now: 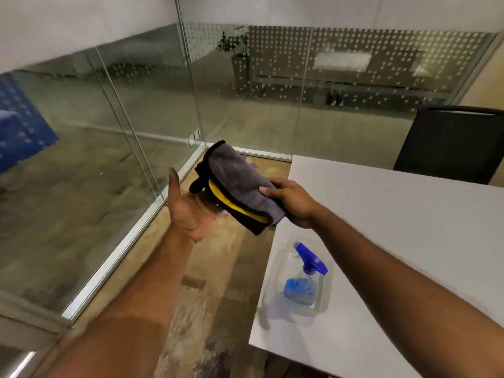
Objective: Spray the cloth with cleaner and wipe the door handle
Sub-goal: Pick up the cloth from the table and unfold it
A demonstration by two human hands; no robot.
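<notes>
A folded grey cloth [236, 178] with a yellow inner face and black edging hangs in the air over the floor, left of the table corner. My right hand [290, 200] grips its right end, thumb on top. My left hand [188, 211] is held palm up with fingers spread just under the cloth's left part; whether it touches the cloth is unclear. A clear spray bottle [304, 285] with blue liquid and a blue trigger head lies on its side on the white table [409, 214], below my right forearm. No door handle is in view.
Glass partition walls [152, 105] with a white floor frame run along the left and back. A black chair [455, 143] stands behind the table at the right. Patterned carpet [218, 296] lies between the glass and the table. A potted plant stands beyond the glass.
</notes>
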